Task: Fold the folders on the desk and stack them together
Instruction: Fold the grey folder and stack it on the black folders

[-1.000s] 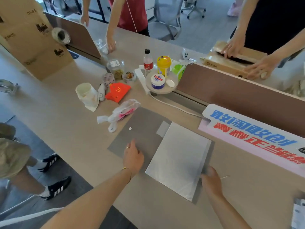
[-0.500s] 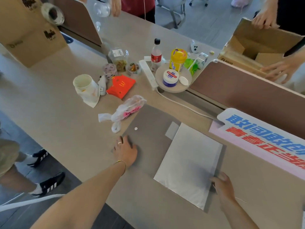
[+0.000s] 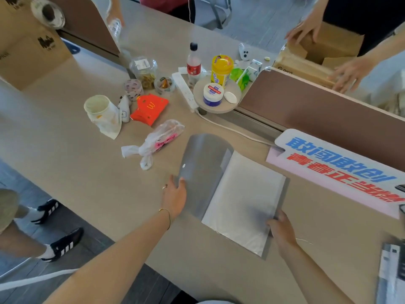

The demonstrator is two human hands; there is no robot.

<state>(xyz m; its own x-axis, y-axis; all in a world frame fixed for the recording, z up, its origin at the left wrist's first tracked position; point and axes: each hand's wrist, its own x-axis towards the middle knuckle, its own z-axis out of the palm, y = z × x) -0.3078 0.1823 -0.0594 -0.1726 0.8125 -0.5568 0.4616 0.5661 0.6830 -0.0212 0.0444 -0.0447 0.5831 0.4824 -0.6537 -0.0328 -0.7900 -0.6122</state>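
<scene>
- Centrally, an open grey folder (image 3: 236, 194) lies on the beige counter (image 3: 65, 150), its white inner pages facing up on the right half.
- Its left cover (image 3: 203, 163) is lifted off the counter and curls upward and over in an arch.
- The left hand (image 3: 175, 197) grips that cover's near left edge, fingers wrapped onto it.
- The right hand (image 3: 281, 232) pinches the folder's near right corner, thumb on top, pressing it to the counter.
- The folder thus sits between the two hands, touching both.
- Just beyond the raised cover lies a crumpled plastic bag (image 3: 157, 142); a printed sign (image 3: 341, 170) lies to the right, apart from the folder.
</scene>
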